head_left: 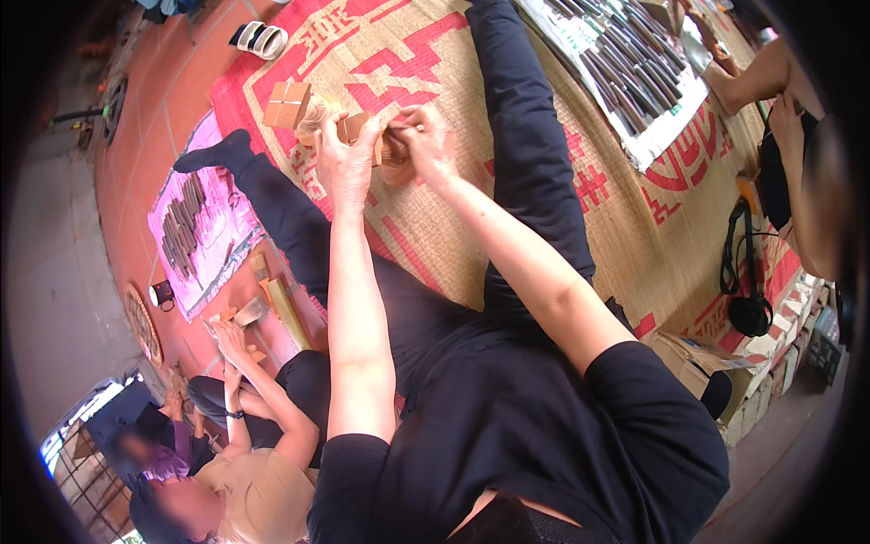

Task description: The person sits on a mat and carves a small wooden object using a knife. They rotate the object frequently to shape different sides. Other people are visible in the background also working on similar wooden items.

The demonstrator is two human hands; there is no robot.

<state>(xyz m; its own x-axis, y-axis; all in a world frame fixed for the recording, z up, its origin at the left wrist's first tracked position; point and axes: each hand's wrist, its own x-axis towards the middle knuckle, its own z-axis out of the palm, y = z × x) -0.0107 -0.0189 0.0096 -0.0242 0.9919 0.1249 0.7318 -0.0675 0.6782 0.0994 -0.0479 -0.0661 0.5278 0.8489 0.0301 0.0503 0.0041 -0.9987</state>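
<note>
My left hand (343,172) is closed round a small orange-brown block-like piece (352,128), its thumb and fingers on either side. To its right my right hand (430,150) has its fingers pinched together at the edge of a brown bundle (391,154); what exactly they grip is too small to make out. Beyond my left hand lies an orange-brown rectangular stack (285,104) with a pale band across it. A pale, curled tan material (319,116) sits between that stack and my left hand. Both hands are above the mat between my outstretched legs.
The red-and-tan woven mat (444,240) spreads under me. Many dark rods (634,68) lie on a white sheet at right; more dark rods (184,222) rest on a pink cloth. Co-workers sit on both sides, one person's hands (234,343) at left. Black headphones (750,313) lie right.
</note>
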